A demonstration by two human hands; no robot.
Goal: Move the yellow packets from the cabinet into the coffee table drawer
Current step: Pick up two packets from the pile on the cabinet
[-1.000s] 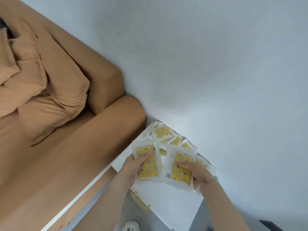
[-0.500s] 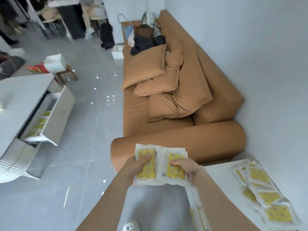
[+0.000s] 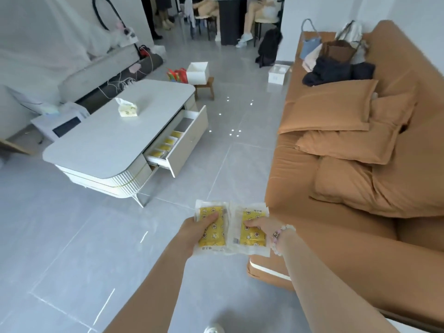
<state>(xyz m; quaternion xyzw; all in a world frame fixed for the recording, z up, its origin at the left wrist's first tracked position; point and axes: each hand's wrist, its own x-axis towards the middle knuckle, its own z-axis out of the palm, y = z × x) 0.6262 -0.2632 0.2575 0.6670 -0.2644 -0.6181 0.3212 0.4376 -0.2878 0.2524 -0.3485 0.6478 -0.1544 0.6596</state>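
Observation:
My left hand [image 3: 195,230] grips a yellow packet [image 3: 213,233] with a clear plastic border, thumb across its face. Beside it my right hand [image 3: 262,228] grips a second yellow packet [image 3: 252,230]; a bead bracelet is on that wrist. Both packets are held side by side in front of me, above the floor. Ahead and to the left stands the white coffee table [image 3: 108,138], its drawer [image 3: 182,143] pulled open toward the sofa. Several yellow packets [image 3: 165,146] lie in a row inside the drawer. The cabinet is out of view.
A tan sofa [image 3: 360,164] with cushions runs along the right; bags sit at its far end. A tissue pack [image 3: 127,109] lies on the coffee table. Grey tiled floor [image 3: 96,236] lies between me and the table. A small stool with a white box [image 3: 198,74] stands beyond the table.
My view has swung left, from the cabinet top by the wall to the room. The two packets came off the cabinet in my hands, and the coffee table is nearer the centre.

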